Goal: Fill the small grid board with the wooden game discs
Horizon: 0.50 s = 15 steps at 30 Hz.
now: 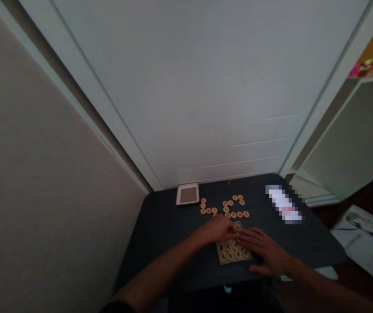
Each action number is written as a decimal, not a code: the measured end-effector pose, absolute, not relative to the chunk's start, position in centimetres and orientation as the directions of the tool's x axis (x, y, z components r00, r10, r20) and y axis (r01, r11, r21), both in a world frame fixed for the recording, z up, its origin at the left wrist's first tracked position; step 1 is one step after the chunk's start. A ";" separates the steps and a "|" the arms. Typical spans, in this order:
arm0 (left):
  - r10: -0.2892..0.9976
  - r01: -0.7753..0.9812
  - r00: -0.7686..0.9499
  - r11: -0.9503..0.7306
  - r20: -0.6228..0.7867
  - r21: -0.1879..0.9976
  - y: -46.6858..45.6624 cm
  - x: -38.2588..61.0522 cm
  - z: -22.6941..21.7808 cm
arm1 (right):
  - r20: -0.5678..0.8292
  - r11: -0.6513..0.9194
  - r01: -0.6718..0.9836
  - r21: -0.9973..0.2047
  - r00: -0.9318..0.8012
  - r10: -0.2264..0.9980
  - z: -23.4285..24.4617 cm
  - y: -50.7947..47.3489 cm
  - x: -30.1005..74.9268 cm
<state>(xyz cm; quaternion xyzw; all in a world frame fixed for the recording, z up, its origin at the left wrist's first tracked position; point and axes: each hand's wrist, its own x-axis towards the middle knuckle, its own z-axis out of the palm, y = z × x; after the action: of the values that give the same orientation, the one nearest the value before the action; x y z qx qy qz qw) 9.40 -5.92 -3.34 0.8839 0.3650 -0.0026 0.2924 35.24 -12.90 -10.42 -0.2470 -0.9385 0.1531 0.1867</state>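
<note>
Round wooden Chinese chess pieces with dark characters lie in rows in a shallow clear tray near the front of the table. My left hand reaches over the tray's far left part, its fingers bent into a pinch above the pieces. Whatever is between those fingertips is hidden. From the right, my right hand lies flat across the tray's right side, fingers stretched out and thumb apart, fingertips close to the left hand's. Behind the hands, red-marked chess pieces are laid out in bent lines, one partly covered by my left hand.
A shallow square box lid or tray with a pale rim sits at the back left of the dark table. A blurred-out white and pink item lies at the right. A white panel rises behind, and a wall stands at the left.
</note>
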 end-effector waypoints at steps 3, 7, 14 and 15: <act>0.650 0.652 0.731 -0.577 -0.207 0.491 -6.0 9.6 -3.3 | 0.244 0.826 0.423 -0.373 -0.814 0.527 -10.4 -12.9 35.2; 0.660 0.663 0.724 -0.587 -0.199 0.465 -6.2 9.8 -3.3 | 0.227 0.820 0.431 -0.376 -0.816 0.533 -10.1 -12.9 35.2; 0.681 0.683 0.706 -0.583 -0.194 0.439 -6.5 9.6 -3.0 | 0.219 0.822 0.426 -0.378 -0.821 0.527 -10.1 -12.9 35.2; 0.686 0.688 0.701 -0.581 -0.194 0.434 -6.5 9.6 -3.0 | 0.218 0.821 0.427 -0.379 -0.821 0.528 -10.1 -12.9 35.2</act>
<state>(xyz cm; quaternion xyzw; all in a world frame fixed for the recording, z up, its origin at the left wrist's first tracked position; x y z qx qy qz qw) 9.60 -6.51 -2.95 0.8892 0.3864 -0.0024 0.2451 35.15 -12.87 -10.12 -0.2537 -0.9409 0.1585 0.1588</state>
